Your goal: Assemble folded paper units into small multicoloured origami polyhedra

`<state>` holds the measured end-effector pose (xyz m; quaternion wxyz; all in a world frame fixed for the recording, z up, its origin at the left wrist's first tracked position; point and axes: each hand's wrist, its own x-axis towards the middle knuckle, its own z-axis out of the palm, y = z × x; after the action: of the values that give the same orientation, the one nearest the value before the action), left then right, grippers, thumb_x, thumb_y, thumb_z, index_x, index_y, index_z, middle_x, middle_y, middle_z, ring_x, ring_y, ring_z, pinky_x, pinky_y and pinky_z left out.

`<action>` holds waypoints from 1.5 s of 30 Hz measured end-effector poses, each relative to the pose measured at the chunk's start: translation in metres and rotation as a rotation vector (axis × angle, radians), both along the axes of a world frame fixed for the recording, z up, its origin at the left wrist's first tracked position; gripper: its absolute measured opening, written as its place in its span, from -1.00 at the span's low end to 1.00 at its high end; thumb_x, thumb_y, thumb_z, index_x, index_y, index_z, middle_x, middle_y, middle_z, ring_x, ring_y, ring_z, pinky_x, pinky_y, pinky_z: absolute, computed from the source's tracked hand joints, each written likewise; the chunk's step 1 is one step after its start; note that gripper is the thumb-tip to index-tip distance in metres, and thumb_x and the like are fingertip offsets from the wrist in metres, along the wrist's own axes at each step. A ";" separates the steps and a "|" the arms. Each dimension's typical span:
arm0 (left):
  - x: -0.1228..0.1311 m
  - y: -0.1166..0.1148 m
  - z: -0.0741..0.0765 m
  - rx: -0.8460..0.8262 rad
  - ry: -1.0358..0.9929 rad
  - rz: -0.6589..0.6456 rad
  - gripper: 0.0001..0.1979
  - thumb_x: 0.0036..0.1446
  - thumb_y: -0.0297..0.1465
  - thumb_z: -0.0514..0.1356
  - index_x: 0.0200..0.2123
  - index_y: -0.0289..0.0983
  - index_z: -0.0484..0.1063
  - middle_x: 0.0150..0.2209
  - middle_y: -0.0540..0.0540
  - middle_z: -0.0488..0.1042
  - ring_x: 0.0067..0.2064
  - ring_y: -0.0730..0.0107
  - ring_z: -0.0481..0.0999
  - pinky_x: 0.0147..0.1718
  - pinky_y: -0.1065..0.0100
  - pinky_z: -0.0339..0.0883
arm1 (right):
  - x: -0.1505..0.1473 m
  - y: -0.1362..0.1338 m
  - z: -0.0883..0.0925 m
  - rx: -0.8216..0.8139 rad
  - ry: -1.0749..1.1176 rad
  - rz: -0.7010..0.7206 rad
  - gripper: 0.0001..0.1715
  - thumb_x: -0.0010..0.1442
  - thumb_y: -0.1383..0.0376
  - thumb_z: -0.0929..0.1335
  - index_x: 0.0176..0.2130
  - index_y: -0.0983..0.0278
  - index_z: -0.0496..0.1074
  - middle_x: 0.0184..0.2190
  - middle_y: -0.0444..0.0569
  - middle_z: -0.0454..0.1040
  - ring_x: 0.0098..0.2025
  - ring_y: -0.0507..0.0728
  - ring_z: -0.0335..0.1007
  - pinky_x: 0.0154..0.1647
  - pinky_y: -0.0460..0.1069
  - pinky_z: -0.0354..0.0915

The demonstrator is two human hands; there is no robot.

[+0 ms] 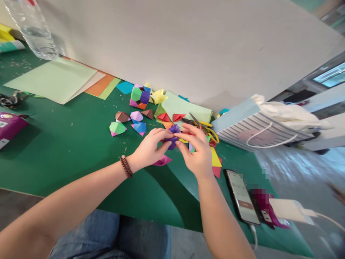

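Observation:
My left hand [149,148] and my right hand [196,151] meet over the green table [67,147], and both pinch a small folded purple paper piece [172,138] between their fingertips. A beaded bracelet sits on my left wrist. A pink paper piece [162,160] lies just under my left hand. Yellow and red paper scraps [215,162] lie beside my right hand. Several folded paper units [129,122] in green, pink, blue and brown sit just beyond my left hand. A multicoloured paper cube [140,96] stands further back.
Yellow-handled scissors [206,127] lie beyond my right hand next to a striped gift bag [253,131]. A phone [242,196] and a charger lie at the right edge. Flat coloured sheets [59,79] and a plastic bottle [32,28] sit at the far left by the wall.

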<state>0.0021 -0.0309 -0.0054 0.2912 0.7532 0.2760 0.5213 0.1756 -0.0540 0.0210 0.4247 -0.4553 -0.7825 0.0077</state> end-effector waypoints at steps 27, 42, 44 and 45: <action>0.003 0.000 0.001 -0.403 -0.104 -0.181 -0.96 0.18 -0.44 0.10 -0.32 -0.28 0.31 -0.26 -0.06 0.44 -0.19 0.41 0.46 -0.29 0.40 0.42 | -0.007 0.000 -0.006 -0.030 0.067 -0.035 -0.94 0.21 0.29 0.33 -0.32 0.17 0.43 -0.29 -0.02 0.52 -0.16 0.19 0.44 -0.10 0.13 0.38; 0.000 0.004 0.004 -0.512 -0.061 -0.169 -0.92 0.14 -0.40 0.16 -0.34 -0.30 0.38 -0.30 -0.06 0.46 -0.24 0.42 0.46 -0.33 0.42 0.34 | -0.004 0.001 -0.004 -0.148 0.050 -0.031 -0.90 0.22 0.27 0.32 -0.34 0.19 0.43 -0.36 -0.05 0.50 -0.23 0.15 0.38 -0.18 0.07 0.34; 0.001 0.003 0.005 -0.532 -0.088 -0.168 -0.90 0.14 -0.38 0.17 -0.32 -0.31 0.40 -0.30 -0.06 0.47 -0.24 0.43 0.46 -0.31 0.42 0.35 | -0.005 0.003 -0.008 -0.189 0.134 -0.054 -0.90 0.20 0.24 0.34 -0.34 0.20 0.44 -0.37 -0.06 0.50 -0.27 0.13 0.39 -0.21 0.05 0.34; 0.000 0.003 0.006 -0.545 -0.112 -0.174 -0.88 0.14 -0.37 0.18 -0.31 -0.31 0.41 -0.30 -0.06 0.48 -0.25 0.43 0.46 -0.30 0.41 0.35 | -0.005 0.004 -0.010 -0.227 0.205 -0.068 -0.89 0.18 0.22 0.35 -0.34 0.20 0.44 -0.38 -0.07 0.49 -0.29 0.12 0.39 -0.24 0.04 0.34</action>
<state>0.0026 -0.0274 0.0010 0.5412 0.6381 0.3238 0.4416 0.1705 -0.0501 0.0109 0.4483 -0.5236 -0.7130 0.1282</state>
